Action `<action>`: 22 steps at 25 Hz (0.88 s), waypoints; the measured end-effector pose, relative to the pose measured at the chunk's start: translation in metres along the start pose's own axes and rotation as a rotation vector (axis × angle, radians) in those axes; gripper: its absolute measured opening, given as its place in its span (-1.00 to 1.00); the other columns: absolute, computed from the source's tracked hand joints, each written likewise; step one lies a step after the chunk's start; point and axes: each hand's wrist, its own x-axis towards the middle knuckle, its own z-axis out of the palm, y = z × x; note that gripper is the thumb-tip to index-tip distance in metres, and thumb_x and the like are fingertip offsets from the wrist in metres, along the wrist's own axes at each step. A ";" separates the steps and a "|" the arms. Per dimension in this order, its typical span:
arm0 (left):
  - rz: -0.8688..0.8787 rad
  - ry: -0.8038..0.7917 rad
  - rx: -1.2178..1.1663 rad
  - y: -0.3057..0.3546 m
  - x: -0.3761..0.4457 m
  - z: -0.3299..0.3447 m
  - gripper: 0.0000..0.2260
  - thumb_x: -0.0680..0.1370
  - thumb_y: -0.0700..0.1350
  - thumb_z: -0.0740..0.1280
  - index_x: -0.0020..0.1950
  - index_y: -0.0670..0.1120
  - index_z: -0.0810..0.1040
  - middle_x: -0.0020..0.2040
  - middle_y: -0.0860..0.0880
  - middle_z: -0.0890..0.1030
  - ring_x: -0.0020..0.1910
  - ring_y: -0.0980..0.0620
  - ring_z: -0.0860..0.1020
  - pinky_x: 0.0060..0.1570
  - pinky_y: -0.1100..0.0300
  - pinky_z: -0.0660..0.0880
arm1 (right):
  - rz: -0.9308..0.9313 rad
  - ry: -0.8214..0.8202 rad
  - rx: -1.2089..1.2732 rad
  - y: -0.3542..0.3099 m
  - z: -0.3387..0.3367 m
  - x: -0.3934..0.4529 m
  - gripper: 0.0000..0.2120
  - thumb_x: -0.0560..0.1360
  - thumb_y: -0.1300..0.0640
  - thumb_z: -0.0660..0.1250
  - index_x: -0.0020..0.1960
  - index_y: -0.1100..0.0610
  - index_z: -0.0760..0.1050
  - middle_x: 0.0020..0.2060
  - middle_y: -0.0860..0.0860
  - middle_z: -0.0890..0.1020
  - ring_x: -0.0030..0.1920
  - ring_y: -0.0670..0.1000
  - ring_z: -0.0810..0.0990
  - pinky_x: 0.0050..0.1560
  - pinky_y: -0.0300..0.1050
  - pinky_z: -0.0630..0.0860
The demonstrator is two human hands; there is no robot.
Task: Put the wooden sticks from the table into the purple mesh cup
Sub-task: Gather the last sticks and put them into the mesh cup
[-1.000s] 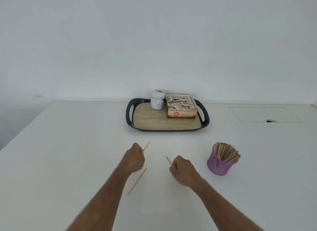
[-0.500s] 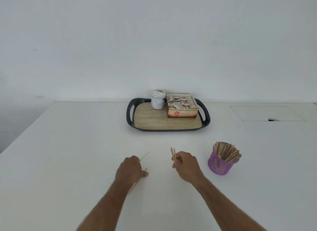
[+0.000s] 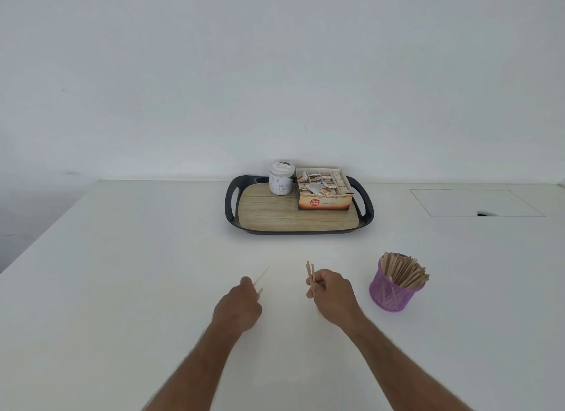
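Observation:
The purple mesh cup (image 3: 392, 291) stands on the white table to the right of my hands, packed with several wooden sticks (image 3: 403, 270) that lean right. My right hand (image 3: 331, 293) is closed around two wooden sticks (image 3: 310, 273) that point up and away, a short way left of the cup. My left hand (image 3: 240, 306) is closed on thin wooden sticks (image 3: 261, 278); one pokes out up and to the right, and a second tip shows by the fingers.
A black tray with a wood-look floor (image 3: 275, 218) sits at the back centre, holding a white jar (image 3: 281, 181) and an open box of tea sachets (image 3: 323, 192). A rectangular hatch with a cable notch (image 3: 475, 202) is set in the table at the far right.
The stick that lay on the table by my left hand is gone from the surface, now in that hand. My right hand went from one visible stick to two and shifted right toward the cup.

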 end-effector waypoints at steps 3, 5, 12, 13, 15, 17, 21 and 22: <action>0.027 0.093 -0.268 0.011 0.001 -0.005 -0.91 0.65 -0.20 0.11 -0.05 -0.06 0.30 -0.12 -0.01 0.54 -0.25 -0.01 0.46 -0.28 0.09 0.37 | -0.012 0.043 0.036 -0.001 -0.007 -0.001 -0.80 0.52 0.28 0.20 -0.10 0.05 0.55 -0.18 -0.08 0.68 -0.23 -0.20 0.62 -0.31 -0.35 0.43; 0.060 0.153 -0.466 0.025 0.000 -0.008 -0.86 0.67 -0.22 0.08 0.03 -0.09 0.42 -0.06 -0.03 0.58 -0.29 0.05 0.45 -0.34 0.17 0.36 | -0.024 0.085 0.090 -0.004 -0.013 -0.002 -0.81 0.51 0.30 0.20 -0.09 0.10 0.55 -0.19 -0.04 0.68 -0.21 -0.08 0.66 -0.18 -0.18 0.57; 0.119 0.072 -0.938 0.097 -0.010 -0.004 -0.73 0.71 0.04 0.12 -0.01 -0.11 0.45 -0.23 0.04 0.39 -0.32 0.10 0.31 -0.30 0.18 0.31 | -0.084 0.256 0.224 -0.009 -0.059 -0.012 -0.79 0.59 0.26 0.16 -0.06 0.01 0.48 -0.23 -0.04 0.69 -0.22 -0.10 0.69 -0.19 -0.08 0.68; 0.138 0.038 -1.005 0.112 -0.011 -0.003 -0.71 0.70 0.08 0.13 -0.07 -0.10 0.39 -0.25 0.02 0.36 -0.33 0.09 0.28 -0.30 0.18 0.28 | -0.110 0.309 0.236 -0.008 -0.070 -0.013 -0.79 0.60 0.27 0.16 -0.04 0.00 0.47 -0.24 -0.03 0.69 -0.22 -0.10 0.69 -0.20 -0.07 0.68; 0.211 -0.005 -1.156 0.142 -0.012 -0.003 -0.72 0.71 0.07 0.12 -0.12 -0.04 0.34 -0.32 0.04 0.32 -0.37 0.12 0.23 -0.36 0.22 0.24 | -0.156 0.429 0.221 -0.004 -0.093 -0.016 -0.78 0.59 0.28 0.16 0.03 -0.02 0.47 -0.24 -0.04 0.69 -0.23 -0.11 0.69 -0.21 -0.13 0.65; 0.309 -0.007 -1.260 0.170 -0.012 0.001 -0.74 0.73 -0.02 0.10 -0.12 -0.04 0.39 -0.38 0.08 0.31 -0.40 0.14 0.23 -0.41 0.26 0.22 | -0.166 0.522 0.187 0.004 -0.117 -0.018 -0.76 0.57 0.30 0.18 0.05 -0.01 0.48 -0.23 -0.07 0.69 -0.25 -0.17 0.68 -0.23 -0.32 0.58; 0.452 -0.016 -1.323 0.216 -0.009 0.014 -0.77 0.74 -0.16 0.08 -0.03 -0.01 0.47 -0.37 0.08 0.39 -0.37 0.13 0.35 -0.28 0.27 0.39 | -0.114 0.621 0.198 0.023 -0.147 -0.020 -0.76 0.54 0.34 0.17 0.00 0.04 0.47 -0.19 -0.10 0.68 -0.20 -0.20 0.66 -0.27 -0.50 0.46; 0.490 -0.026 -1.309 0.225 -0.007 0.017 -0.76 0.74 -0.18 0.07 -0.01 0.01 0.47 -0.35 0.08 0.41 -0.35 0.14 0.38 -0.25 0.30 0.43 | -0.102 0.630 0.193 0.027 -0.150 -0.020 -0.77 0.54 0.34 0.17 0.00 0.04 0.46 -0.21 -0.09 0.68 -0.20 -0.22 0.65 -0.27 -0.50 0.45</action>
